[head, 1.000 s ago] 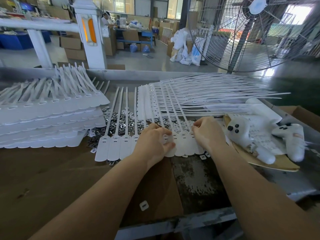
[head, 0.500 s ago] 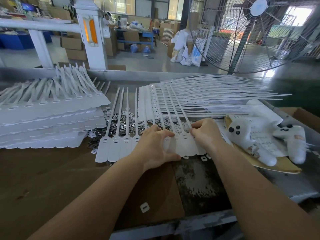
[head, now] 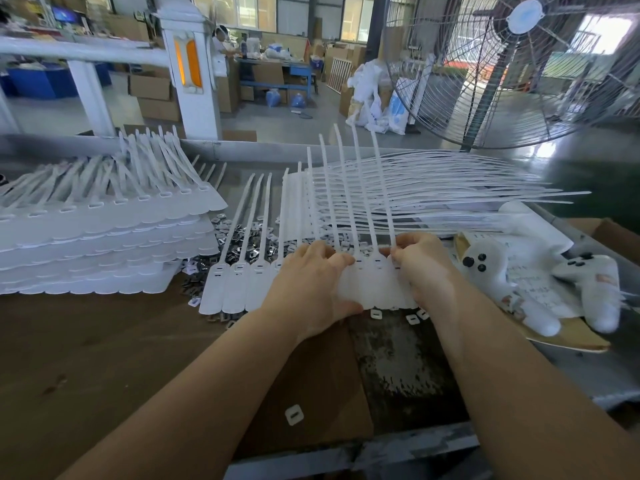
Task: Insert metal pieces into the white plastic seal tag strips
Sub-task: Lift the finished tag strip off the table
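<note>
Near the table's front edge, both hands held one sheet of joined seal tags tipped up.
The left hand [head: 311,285] gripped the tag strip [head: 372,284] at its left side, the right hand [head: 420,268] pinched its right side, and the tails stood clear of the white pile [head: 433,199] behind. Loose metal pieces [head: 249,242] lay just beyond, toward the table's middle. Risks as I judged them: seated pieces could drop out while the sheet was tilted, or the raised tails could snag the pile.
</note>
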### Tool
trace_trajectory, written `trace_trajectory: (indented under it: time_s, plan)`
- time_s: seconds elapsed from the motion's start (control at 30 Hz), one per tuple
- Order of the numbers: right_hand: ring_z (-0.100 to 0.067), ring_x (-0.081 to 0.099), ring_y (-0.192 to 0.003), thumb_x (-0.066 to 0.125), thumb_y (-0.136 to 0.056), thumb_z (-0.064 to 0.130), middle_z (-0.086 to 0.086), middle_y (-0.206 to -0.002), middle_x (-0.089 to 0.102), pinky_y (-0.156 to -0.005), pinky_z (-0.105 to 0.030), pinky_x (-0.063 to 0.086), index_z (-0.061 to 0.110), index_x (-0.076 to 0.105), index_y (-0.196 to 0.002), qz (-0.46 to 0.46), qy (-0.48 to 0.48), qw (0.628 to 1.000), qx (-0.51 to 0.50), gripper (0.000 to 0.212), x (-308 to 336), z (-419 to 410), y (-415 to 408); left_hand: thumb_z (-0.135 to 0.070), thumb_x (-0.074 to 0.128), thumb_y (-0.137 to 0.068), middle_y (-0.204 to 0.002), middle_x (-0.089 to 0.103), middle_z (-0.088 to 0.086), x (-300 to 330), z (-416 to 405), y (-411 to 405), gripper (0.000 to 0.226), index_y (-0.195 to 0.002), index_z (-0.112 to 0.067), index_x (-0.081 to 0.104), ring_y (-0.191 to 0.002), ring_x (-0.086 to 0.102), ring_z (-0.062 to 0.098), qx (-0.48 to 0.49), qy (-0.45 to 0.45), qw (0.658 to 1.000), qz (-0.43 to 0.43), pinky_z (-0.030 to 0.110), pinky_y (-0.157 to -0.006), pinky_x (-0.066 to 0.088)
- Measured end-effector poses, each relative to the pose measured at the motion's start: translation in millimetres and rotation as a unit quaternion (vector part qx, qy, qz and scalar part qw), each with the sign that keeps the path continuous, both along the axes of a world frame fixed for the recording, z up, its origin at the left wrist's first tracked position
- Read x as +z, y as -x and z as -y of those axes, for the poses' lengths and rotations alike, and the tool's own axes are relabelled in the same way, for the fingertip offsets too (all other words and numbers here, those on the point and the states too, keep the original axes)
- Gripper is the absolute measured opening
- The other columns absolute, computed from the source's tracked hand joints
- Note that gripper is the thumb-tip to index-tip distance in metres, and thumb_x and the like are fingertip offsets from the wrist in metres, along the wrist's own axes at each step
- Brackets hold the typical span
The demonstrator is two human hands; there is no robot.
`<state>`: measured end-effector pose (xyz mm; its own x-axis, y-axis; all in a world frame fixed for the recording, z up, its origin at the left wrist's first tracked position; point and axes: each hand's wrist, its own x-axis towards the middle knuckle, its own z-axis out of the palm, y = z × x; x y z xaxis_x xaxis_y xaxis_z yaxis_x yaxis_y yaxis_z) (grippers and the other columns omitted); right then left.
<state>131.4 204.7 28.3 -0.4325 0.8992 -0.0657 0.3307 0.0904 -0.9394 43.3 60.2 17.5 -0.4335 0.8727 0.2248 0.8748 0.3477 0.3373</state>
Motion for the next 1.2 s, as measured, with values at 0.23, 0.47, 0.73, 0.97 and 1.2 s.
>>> trace_trajectory:
  time_s: [0.23, 0.47, 0.73, 0.97, 1.2]
  plan:
    - [-0.016, 0.061, -0.084, 0.046, -0.094, 0.001, 0.004, -0.08, 0.066, -0.078, -0.04, 0.051, 0.023, 0.049, -0.085, -0.096, 0.065, 0.993, -0.015, 0.025, 0, 2, 4, -0.051, 0.064, -0.078, -0.143, 0.034, -0.006, -3, 0, 4, 0.071, -0.14, -0.035, 0.034, -0.131, 0.024, 0.02, 0.015, -0.037, 0.999, -0.037, 0.034, -0.111, 0.016]
    - [-0.029, 0.064, -0.09, 0.046, -0.091, -0.003, 0.001, -0.077, 0.067, -0.086, -0.051, 0.052, 0.021, 0.05, -0.083, -0.147, 0.091, 0.984, -0.042, 0.026, -2, 7, 10, -0.037, 0.076, -0.07, -0.134, 0.034, -0.015, -9, -2, 6, 0.069, -0.132, -0.036, 0.046, -0.109, 0.015, 0.003, 0.069, -0.128, 0.988, 0.052, 0.021, -0.089, 0.012]
    - [-0.03, 0.062, -0.101, 0.041, -0.091, -0.008, -0.004, -0.079, 0.066, -0.092, -0.054, 0.047, 0.017, 0.048, -0.079, -0.212, 0.204, 0.95, -0.104, 0.029, -6, 10, 19, -0.039, 0.075, -0.07, -0.134, 0.03, 0.002, -3, 0, 9, 0.062, -0.126, -0.036, 0.048, -0.125, 0.021, 0.025, 0.196, -0.122, 0.958, 0.173, 0.035, -0.105, 0.022]
    - [-0.031, 0.06, -0.098, 0.039, -0.096, -0.002, -0.002, -0.075, 0.064, -0.093, -0.051, 0.048, 0.02, 0.044, -0.081, -0.246, 0.235, 0.932, -0.126, 0.027, -8, 17, 26, -0.027, 0.071, -0.08, -0.134, 0.022, 0.009, 0, -2, 11, 0.048, -0.12, -0.027, 0.046, -0.108, 0.041, 0.021, 0.216, -0.202, 0.882, 0.367, 0.024, -0.088, 0.033]
    - [-0.023, 0.052, -0.082, 0.037, -0.094, -0.007, -0.003, -0.074, 0.061, -0.094, -0.049, 0.045, 0.019, 0.042, -0.08, -0.282, 0.244, 0.917, -0.144, 0.029, -4, 27, 34, -0.014, 0.07, -0.082, -0.131, 0.041, 0.005, -1, -10, 13, 0.053, -0.128, -0.02, 0.045, -0.099, 0.049, 0.014, 0.175, -0.27, 0.835, 0.447, 0.016, -0.072, 0.041]
